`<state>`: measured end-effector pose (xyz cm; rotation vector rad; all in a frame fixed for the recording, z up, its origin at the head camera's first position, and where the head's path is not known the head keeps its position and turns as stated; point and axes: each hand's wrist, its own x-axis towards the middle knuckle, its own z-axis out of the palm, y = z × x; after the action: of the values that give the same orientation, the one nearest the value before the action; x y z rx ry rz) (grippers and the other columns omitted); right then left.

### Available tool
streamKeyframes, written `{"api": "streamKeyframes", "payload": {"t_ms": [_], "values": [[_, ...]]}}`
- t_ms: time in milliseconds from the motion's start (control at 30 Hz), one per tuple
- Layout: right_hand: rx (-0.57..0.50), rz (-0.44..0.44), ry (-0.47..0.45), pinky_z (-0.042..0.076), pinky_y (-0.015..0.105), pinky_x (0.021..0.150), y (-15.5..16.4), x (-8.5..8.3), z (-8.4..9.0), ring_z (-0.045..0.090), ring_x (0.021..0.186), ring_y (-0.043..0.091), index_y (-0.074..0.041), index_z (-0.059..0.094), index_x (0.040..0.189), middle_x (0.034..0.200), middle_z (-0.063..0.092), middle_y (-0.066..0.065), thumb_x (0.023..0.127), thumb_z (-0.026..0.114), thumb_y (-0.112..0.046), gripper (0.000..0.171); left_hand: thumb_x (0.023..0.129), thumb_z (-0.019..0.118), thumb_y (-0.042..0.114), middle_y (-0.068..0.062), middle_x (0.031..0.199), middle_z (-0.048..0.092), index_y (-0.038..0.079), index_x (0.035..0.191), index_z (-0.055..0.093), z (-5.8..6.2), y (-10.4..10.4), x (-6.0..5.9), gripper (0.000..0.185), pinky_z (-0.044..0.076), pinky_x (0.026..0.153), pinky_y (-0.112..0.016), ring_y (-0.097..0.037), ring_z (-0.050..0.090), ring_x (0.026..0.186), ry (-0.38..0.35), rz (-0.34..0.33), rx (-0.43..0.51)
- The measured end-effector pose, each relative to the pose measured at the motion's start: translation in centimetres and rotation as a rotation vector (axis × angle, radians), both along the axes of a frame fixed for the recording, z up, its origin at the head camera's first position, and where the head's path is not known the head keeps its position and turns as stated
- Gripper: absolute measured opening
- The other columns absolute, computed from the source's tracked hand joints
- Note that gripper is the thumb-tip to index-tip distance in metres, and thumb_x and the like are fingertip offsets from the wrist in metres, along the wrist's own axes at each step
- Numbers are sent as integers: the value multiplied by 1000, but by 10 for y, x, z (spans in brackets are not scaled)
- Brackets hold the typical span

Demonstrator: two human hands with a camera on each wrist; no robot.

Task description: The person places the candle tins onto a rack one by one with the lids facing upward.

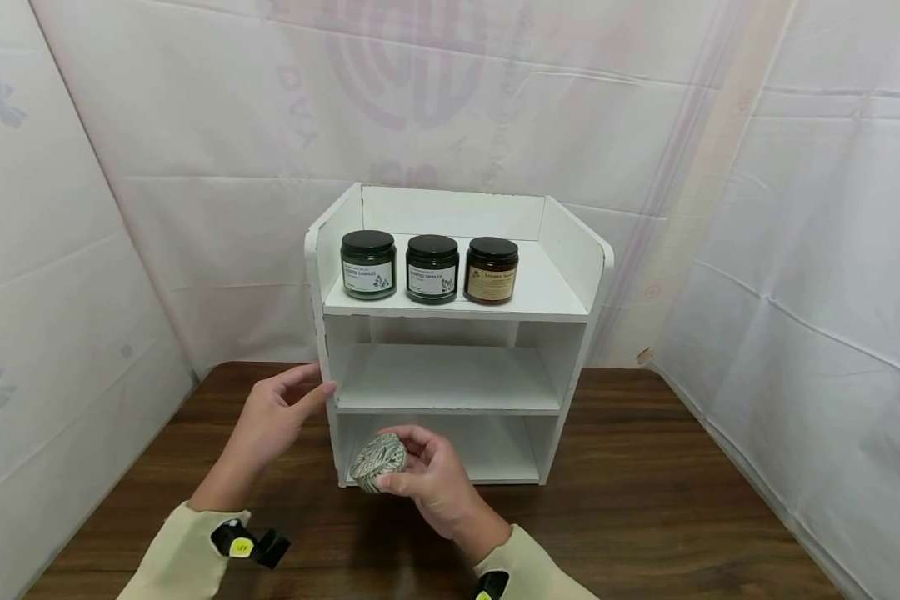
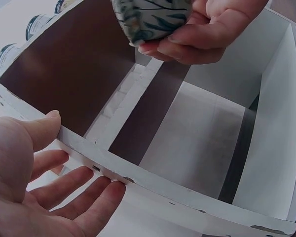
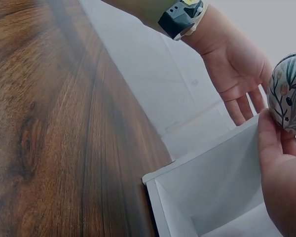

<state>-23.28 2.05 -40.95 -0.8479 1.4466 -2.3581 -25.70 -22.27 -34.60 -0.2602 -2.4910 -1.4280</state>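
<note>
Patterned ball [image 1: 377,462] pinched in right hand [image 1: 431,483], just before bottom opening of white shelf unit [image 1: 570,333]; left hand [image 1: 270,421] flat-fingered against unit's side wall, holding nothing, slightly farther away

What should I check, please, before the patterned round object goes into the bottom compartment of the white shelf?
1. Hold on the patterned round object: the right hand has its fingers curled round it. Ok.
2. White shelf steadied: the left hand rests flat against its left side wall. Ok.
3. Bottom compartment free: the visible part is bare; the part behind the object is hidden. Cannot tell.
4. Object fits the opening: it looks lower than the opening. Likely ok.
5. Three jars on the top shelf upright, behind the edge. Ok.
</note>
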Motion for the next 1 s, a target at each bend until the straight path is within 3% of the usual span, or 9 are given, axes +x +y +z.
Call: {"api": "streamKeyframes", "payload": {"t_ms": [500, 633, 833, 1000], "values": [[-28, -26, 100, 56, 19, 84, 4, -1, 2, 66, 97, 8, 27, 43, 129, 111, 68, -1, 77, 92, -18, 84, 100, 67, 42, -15, 134, 68, 10, 143, 60, -2, 0, -2, 54, 54, 82, -19, -11, 66, 105, 16, 6, -11], [-31, -25, 73, 56, 19, 85, 4, 0, 3, 65, 99, 8, 21, 45, 128, 110, 67, 0, 75, 93, -18, 81, 100, 66, 42, -14, 134, 68, 11, 143, 61, -3, 0, -2, 53, 55, 82, -19, -12, 66, 105, 20, 4, -12], [-45, -14, 51, 55, 20, 86, 5, 0, 4, 64, 101, 9, 1, 53, 124, 111, 65, 1, 76, 92, -16, 64, 100, 67, 40, -16, 135, 67, 10, 143, 60, -1, 0, -1, 53, 54, 81, -19, -11, 66, 105, 21, -3, 6], [-50, -11, 61, 56, 21, 86, 5, -1, 4, 63, 102, 11, 8, 50, 126, 113, 64, 2, 78, 90, -14, 67, 100, 68, 39, -15, 134, 68, 10, 143, 61, -1, 0, -1, 53, 55, 81, -21, -4, 65, 101, 19, -5, 10]]}}
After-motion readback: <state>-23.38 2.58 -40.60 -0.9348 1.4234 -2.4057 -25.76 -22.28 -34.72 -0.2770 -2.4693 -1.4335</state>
